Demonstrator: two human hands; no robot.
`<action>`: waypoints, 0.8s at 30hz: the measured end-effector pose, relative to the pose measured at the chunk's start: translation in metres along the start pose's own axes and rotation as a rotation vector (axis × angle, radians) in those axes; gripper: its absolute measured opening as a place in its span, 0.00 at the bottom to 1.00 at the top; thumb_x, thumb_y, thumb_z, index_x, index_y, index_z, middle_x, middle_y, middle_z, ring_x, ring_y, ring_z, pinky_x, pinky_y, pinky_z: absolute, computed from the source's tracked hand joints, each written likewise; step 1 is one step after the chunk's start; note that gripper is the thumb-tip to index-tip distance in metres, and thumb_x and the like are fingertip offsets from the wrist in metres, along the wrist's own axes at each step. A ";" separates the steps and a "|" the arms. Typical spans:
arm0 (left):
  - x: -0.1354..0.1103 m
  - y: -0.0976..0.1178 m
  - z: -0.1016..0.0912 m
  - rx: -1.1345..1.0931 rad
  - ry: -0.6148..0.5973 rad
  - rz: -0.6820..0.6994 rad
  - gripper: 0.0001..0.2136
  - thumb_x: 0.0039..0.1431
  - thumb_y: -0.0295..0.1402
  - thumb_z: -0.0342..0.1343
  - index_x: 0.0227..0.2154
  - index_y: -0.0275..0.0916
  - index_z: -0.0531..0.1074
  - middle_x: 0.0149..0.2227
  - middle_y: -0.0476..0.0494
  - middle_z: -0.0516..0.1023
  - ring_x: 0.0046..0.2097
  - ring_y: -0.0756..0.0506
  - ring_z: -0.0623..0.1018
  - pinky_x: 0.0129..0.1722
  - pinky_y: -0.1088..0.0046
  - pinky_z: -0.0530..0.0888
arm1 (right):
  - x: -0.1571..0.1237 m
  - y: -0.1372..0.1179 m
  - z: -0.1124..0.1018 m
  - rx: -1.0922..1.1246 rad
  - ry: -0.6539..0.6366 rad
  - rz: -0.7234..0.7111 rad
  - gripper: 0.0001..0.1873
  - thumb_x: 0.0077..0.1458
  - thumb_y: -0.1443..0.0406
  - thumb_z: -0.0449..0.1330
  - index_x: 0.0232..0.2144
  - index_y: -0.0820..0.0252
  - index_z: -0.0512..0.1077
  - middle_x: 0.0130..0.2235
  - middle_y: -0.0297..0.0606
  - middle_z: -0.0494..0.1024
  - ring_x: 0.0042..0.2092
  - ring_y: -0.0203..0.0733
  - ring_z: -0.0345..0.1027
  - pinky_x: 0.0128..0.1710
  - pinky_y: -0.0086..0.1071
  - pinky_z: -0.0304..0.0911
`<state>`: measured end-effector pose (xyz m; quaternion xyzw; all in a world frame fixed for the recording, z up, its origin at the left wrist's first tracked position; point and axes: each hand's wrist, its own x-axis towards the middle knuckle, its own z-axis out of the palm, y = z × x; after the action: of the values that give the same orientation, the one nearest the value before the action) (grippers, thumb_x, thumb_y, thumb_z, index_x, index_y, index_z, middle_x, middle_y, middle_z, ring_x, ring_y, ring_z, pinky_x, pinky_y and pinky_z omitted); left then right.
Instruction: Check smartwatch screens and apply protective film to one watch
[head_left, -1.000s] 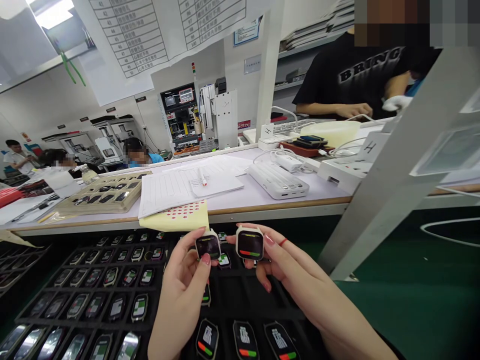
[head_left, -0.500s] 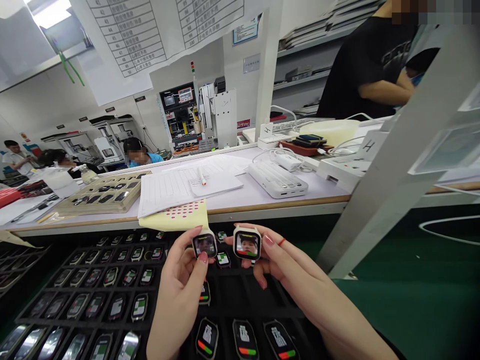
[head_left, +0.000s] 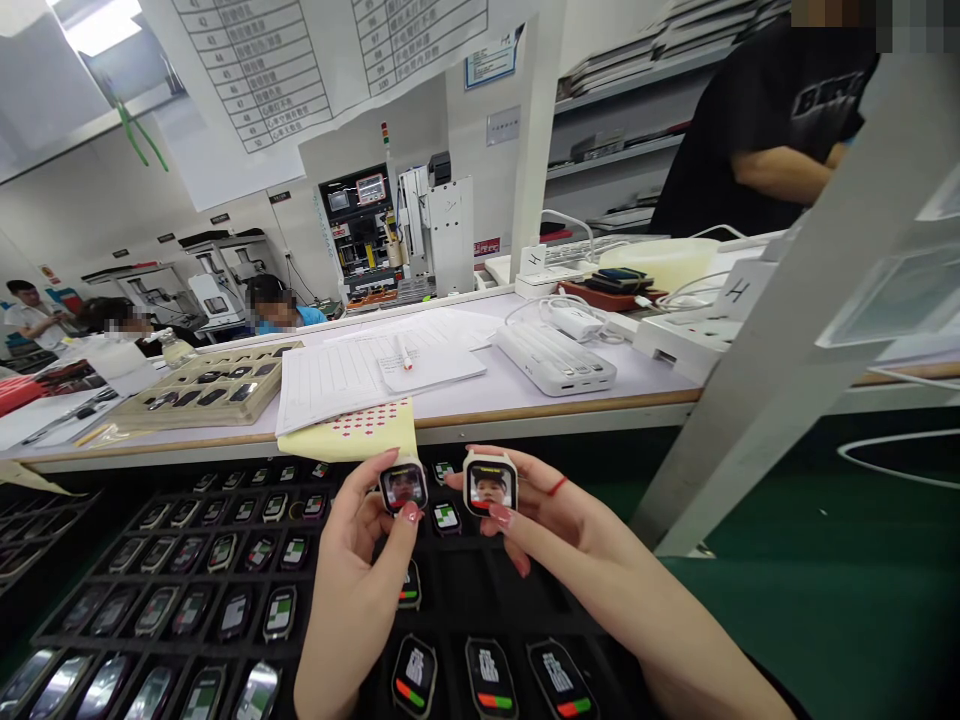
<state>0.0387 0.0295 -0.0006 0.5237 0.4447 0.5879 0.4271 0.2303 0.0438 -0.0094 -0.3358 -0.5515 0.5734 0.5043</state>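
My left hand (head_left: 367,560) grips a smartwatch without a strap, the left watch (head_left: 403,486), its thumb at the screen's lower edge. In my right hand (head_left: 555,520) is a second strapless smartwatch, the right watch (head_left: 490,484), with a pale case; the thumb lies on the bottom of its screen. Both screens are lit with a picture and face me. Beneath my hands spreads a black compartment tray (head_left: 480,590) holding rows of similar watches. Near the front, one tray watch (head_left: 413,676) shows white characters over a red and green bar.
Above the tray runs a shelf edge (head_left: 525,418) with papers (head_left: 337,385), a pen (head_left: 405,352), a white power bank (head_left: 555,358) and a beige parts tray (head_left: 262,400). A slanted metal post (head_left: 780,310) stands at right. Co-workers are visible beyond the shelf.
My right thumb has moved from the watch's right side down onto its screen. Both held watches have shifted slightly left. The person in black at the back right has moved right.
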 end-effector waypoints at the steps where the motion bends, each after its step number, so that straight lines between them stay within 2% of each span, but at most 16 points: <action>1: 0.000 0.000 0.000 0.005 0.002 0.004 0.20 0.62 0.37 0.62 0.56 0.48 0.69 0.58 0.46 0.75 0.52 0.49 0.79 0.50 0.77 0.76 | 0.000 0.001 0.000 -0.009 0.001 -0.001 0.26 0.66 0.51 0.62 0.60 0.51 0.66 0.50 0.42 0.75 0.42 0.41 0.69 0.31 0.27 0.66; 3: 0.001 -0.001 0.000 0.015 0.004 0.022 0.20 0.62 0.37 0.62 0.56 0.47 0.69 0.56 0.45 0.76 0.51 0.49 0.79 0.49 0.77 0.76 | -0.001 0.002 -0.001 -0.025 0.002 -0.002 0.25 0.67 0.52 0.61 0.61 0.52 0.65 0.50 0.42 0.75 0.42 0.42 0.70 0.32 0.27 0.67; 7: 0.003 -0.002 -0.001 0.029 0.007 0.032 0.20 0.62 0.36 0.63 0.56 0.47 0.69 0.55 0.45 0.77 0.51 0.49 0.79 0.47 0.78 0.77 | -0.002 0.002 -0.002 -0.024 -0.015 0.000 0.26 0.67 0.52 0.61 0.62 0.51 0.64 0.56 0.44 0.73 0.44 0.42 0.70 0.33 0.27 0.67; 12: 0.002 -0.003 -0.003 0.042 0.006 0.049 0.20 0.62 0.36 0.63 0.56 0.48 0.69 0.52 0.47 0.78 0.51 0.50 0.79 0.47 0.80 0.76 | -0.001 0.000 0.000 -0.006 -0.005 -0.012 0.26 0.65 0.52 0.63 0.60 0.53 0.66 0.51 0.44 0.76 0.41 0.41 0.70 0.32 0.27 0.68; 17: 0.000 -0.004 -0.005 0.048 0.027 0.068 0.18 0.63 0.36 0.62 0.54 0.51 0.70 0.51 0.50 0.79 0.51 0.52 0.78 0.50 0.81 0.75 | 0.000 0.000 0.000 0.000 0.001 -0.011 0.25 0.65 0.52 0.63 0.60 0.52 0.67 0.54 0.43 0.75 0.40 0.39 0.70 0.32 0.26 0.68; 24: 0.002 -0.005 -0.003 0.039 0.020 0.072 0.18 0.63 0.36 0.62 0.55 0.50 0.70 0.51 0.50 0.78 0.50 0.53 0.78 0.50 0.81 0.74 | -0.002 0.001 -0.002 -0.012 -0.009 -0.006 0.23 0.67 0.52 0.62 0.60 0.49 0.68 0.52 0.41 0.75 0.40 0.39 0.70 0.33 0.26 0.68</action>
<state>0.0360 0.0325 -0.0056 0.5418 0.4413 0.5992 0.3907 0.2326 0.0421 -0.0112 -0.3347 -0.5583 0.5698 0.5016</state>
